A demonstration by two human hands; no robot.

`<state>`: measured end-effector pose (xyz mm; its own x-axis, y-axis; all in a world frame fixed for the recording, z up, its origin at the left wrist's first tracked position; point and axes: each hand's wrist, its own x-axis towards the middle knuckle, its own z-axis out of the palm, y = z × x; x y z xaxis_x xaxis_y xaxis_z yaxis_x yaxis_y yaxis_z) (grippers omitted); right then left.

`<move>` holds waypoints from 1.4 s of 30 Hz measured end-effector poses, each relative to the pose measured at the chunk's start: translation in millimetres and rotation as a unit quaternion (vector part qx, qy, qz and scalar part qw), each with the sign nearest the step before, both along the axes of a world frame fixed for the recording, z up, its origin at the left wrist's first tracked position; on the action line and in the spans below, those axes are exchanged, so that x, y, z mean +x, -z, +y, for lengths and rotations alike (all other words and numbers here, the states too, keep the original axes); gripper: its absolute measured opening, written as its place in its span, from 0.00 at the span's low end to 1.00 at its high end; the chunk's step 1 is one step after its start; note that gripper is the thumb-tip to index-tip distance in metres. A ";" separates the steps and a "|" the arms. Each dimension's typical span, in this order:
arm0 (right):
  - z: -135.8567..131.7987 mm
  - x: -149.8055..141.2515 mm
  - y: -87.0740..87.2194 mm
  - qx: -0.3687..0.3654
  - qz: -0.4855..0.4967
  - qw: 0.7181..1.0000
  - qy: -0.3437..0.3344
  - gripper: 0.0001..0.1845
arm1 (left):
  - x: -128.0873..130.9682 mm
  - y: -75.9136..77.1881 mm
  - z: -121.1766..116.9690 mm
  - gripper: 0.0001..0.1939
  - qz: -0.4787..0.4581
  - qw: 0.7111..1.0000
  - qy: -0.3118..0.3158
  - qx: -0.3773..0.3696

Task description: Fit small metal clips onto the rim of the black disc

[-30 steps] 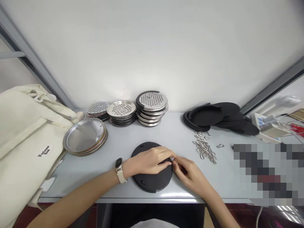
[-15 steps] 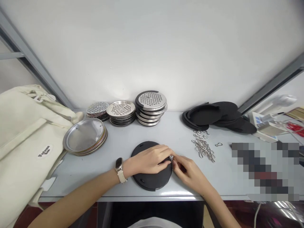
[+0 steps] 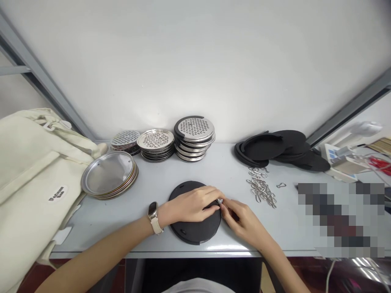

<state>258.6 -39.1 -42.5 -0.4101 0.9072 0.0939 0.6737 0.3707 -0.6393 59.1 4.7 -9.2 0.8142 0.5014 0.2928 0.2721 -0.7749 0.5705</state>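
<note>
Black disc (image 3: 200,231) lies partly hidden beneath left hand (image 3: 195,204).

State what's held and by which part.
A small metal piece, held between left hand and right hand at the edge of the black disc; its gripped part is hidden.

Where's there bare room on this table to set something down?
Bare table shows between the rightmost perforated stack and black covers, between the metal plates and black disc, and right of the right hand, below the metal clips. Crowded: the stacked back left, and the disc under the left hand.
</note>
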 end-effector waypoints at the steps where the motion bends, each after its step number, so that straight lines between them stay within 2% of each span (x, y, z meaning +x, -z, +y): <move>1: -0.1 -0.1 0.1 0.001 0.000 1.000 0.000 0.14 | -0.1 0.4 0.1 0.14 -0.002 1.000 -0.001 -0.004; 11: 0.4 0.0 1.3 0.006 -0.002 1.000 0.003 0.14 | 0.7 -1.0 -1.1 0.14 0.008 1.000 -0.001 0.020; 23: 0.2 -0.5 2.3 0.025 -0.008 1.000 0.002 0.14 | 1.1 1.3 0.8 0.16 -0.016 0.999 -0.002 -0.033; 29: -0.4 0.7 2.8 0.027 0.005 1.000 0.014 0.15 | 1.5 0.0 0.5 0.15 -0.007 1.000 -0.006 -0.022; 35: 1.9 -1.0 1.5 0.022 0.002 1.000 0.020 0.15 | 1.4 0.4 -1.7 0.15 -0.008 0.998 -0.059 0.019; 42: 2.5 -3.0 2.3 0.030 -0.028 0.999 0.007 0.15 | 1.0 1.6 -2.3 0.16 -0.003 0.998 -0.062 0.004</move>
<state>255.7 -36.5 -44.8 -0.4036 0.9063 0.1258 0.7135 0.3978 -0.5768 60.1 2.4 -10.8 0.7440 0.5961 0.3020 0.3631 -0.7400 0.5662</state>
